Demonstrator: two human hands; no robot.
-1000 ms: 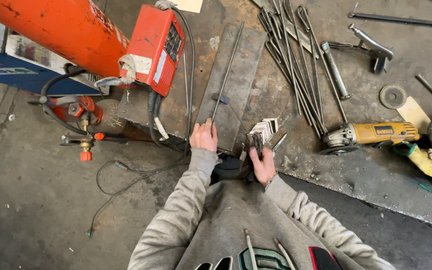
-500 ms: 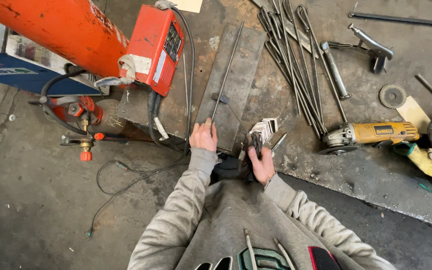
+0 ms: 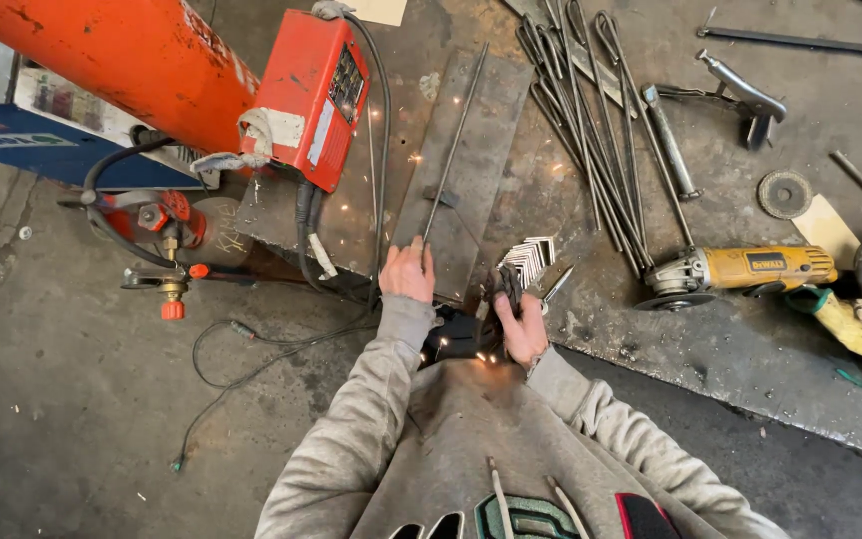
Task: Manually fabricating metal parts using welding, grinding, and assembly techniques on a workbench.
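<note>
My left hand (image 3: 408,271) grips the near end of a thin steel rod (image 3: 454,140) that lies along a flat steel strip (image 3: 471,190) on the metal table. My right hand (image 3: 523,324) is closed around a dark tool (image 3: 504,289) whose tip sits near the table's front edge. Its kind I cannot make out. A small stack of bent metal pieces (image 3: 531,260) lies just above my right hand. Small sparks are scattered around both hands and over my grey sweatshirt.
A red welder box (image 3: 316,90) with cables stands left of the strip, beside an orange cylinder (image 3: 122,50). A bundle of long rods (image 3: 591,140), a yellow angle grinder (image 3: 760,268), a grinding disc (image 3: 784,193) and a clamp (image 3: 740,95) lie to the right. Concrete floor lies at left.
Both hands stay almost where they were. Small bright sparks now show around the hands and on the plate.
</note>
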